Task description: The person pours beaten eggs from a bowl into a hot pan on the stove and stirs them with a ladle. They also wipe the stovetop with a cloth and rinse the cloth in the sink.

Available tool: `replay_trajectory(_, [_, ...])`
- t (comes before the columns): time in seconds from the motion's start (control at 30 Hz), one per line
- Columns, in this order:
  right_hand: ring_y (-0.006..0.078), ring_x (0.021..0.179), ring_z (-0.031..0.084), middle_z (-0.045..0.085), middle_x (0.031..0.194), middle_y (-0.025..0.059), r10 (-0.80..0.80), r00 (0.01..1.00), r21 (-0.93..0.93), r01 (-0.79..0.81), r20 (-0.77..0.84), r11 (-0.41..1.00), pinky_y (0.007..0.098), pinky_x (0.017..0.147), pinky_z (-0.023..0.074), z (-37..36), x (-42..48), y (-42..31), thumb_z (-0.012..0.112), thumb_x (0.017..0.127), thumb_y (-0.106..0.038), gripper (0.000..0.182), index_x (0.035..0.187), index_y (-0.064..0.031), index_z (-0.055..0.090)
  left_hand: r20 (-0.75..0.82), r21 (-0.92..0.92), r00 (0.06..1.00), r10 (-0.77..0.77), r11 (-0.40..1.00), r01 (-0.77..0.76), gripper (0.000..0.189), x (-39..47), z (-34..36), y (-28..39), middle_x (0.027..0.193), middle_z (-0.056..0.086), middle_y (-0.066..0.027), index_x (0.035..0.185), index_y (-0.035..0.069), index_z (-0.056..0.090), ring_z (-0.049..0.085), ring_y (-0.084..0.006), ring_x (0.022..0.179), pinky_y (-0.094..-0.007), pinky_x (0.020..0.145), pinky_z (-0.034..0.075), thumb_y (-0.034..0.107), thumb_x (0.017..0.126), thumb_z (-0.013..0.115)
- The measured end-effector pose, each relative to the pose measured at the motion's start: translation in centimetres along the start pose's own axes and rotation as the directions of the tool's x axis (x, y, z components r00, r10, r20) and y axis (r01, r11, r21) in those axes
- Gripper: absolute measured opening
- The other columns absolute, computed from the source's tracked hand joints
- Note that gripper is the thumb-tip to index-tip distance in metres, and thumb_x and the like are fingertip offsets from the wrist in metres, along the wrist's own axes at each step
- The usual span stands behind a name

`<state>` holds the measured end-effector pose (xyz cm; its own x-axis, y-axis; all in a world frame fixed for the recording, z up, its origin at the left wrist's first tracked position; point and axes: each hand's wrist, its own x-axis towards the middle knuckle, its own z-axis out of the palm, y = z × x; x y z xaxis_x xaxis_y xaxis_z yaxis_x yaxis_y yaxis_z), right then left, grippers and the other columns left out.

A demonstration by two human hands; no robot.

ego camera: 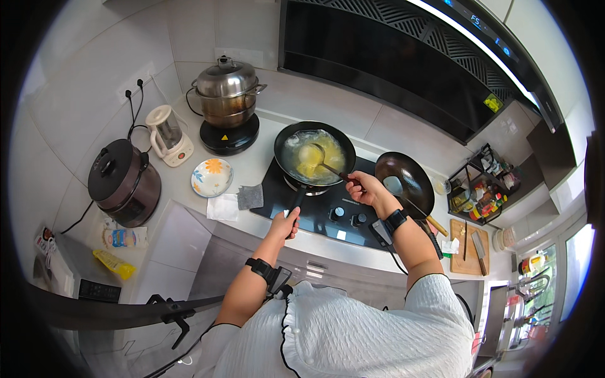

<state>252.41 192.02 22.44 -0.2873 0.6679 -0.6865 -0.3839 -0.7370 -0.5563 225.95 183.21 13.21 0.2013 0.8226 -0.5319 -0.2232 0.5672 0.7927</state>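
A black frying pan stands on the left burner of a black glass gas hob. Liquid with yellow food fills the pan, with whitish foam or bubbles along its edge. My left hand is closed around the pan's black handle. In my right hand is the dark handle of a ladle, whose bowl dips into the yellow food. To the right, a dark wok holds a spatula with a pale blade and a wooden handle end.
Left of the hob are a floral plate, a grey cloth, a steel steamer pot, a glass kettle and a pressure cooker. On the right, a cutting board bears a knife, beside a seasoning rack.
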Motion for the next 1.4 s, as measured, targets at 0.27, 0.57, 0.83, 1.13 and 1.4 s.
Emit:
replay_trajectory(0.27, [0.0059,0.044,0.032,0.047,0.065,0.0026,-0.354,0.931,-0.357,0.303,-0.084,0.884,0.0185,0.037,0.0275,1.4,-4.4,-0.4,0.049,0.088,-0.009,0.011,0.098,-0.0056,0.047,0.009,-0.015,1.000,-0.024,1.000,0.024,0.034,-0.1,0.1,0.2,0.057,0.046,0.0028,0.076,0.009,0.049,0.041,-0.0053,0.044,-0.0208,0.038,0.034,0.039,0.088,0.060])
replay_trajectory(0.57, [0.0277,0.063,0.062,0.065,0.078,0.0146,-0.732,0.410,-0.837,0.322,0.544,-0.442,0.0362,0.055,0.0480,0.2,-9.9,0.2,0.058,0.078,-0.011,0.034,0.112,-0.0088,0.062,0.025,-0.021,1.000,-0.007,1.000,0.007,0.035,-0.2,0.3,0.3,0.057,0.046,0.0024,0.076,0.008,0.049,0.042,-0.0059,0.044,-0.0214,0.038,0.034,0.040,0.088,0.059])
replay_trajectory(0.83, [0.0320,0.065,0.060,0.060,0.070,0.0154,-0.615,0.595,-0.773,0.016,0.517,-0.634,0.0422,0.056,0.0475,1.7,-13.0,3.8,0.056,0.074,-0.009,0.037,0.109,-0.0129,0.064,0.013,0.001,1.000,-0.022,1.000,0.022,0.036,-0.4,0.2,0.5,0.060,0.047,0.0027,0.078,0.008,0.050,0.042,-0.0050,0.046,-0.0196,0.039,0.033,0.041,0.087,0.060])
replay_trajectory(1.13, [0.0295,0.054,0.057,0.056,0.066,0.0152,-0.653,0.553,-0.783,-0.001,0.517,-0.622,0.0396,0.048,0.0479,-0.4,-4.8,8.8,0.057,0.072,-0.008,0.050,0.122,-0.0046,0.055,0.044,-0.005,0.998,-0.036,0.999,0.037,0.034,-0.1,0.1,0.4,0.059,0.046,0.0027,0.076,0.009,0.048,0.042,-0.0057,0.045,-0.0210,0.039,0.034,0.039,0.089,0.058])
replay_trajectory(1.4, [0.0305,0.057,0.059,0.058,0.068,0.0165,-0.679,0.512,-0.791,0.000,0.526,-0.612,0.0408,0.050,0.0492,0.4,1.3,6.7,0.056,0.074,-0.009,0.049,0.123,-0.0043,0.053,0.044,0.004,0.999,-0.011,1.000,0.010,0.034,-0.1,0.0,0.3,0.059,0.046,0.0021,0.076,0.009,0.048,0.042,-0.0061,0.044,-0.0217,0.039,0.034,0.039,0.088,0.059])
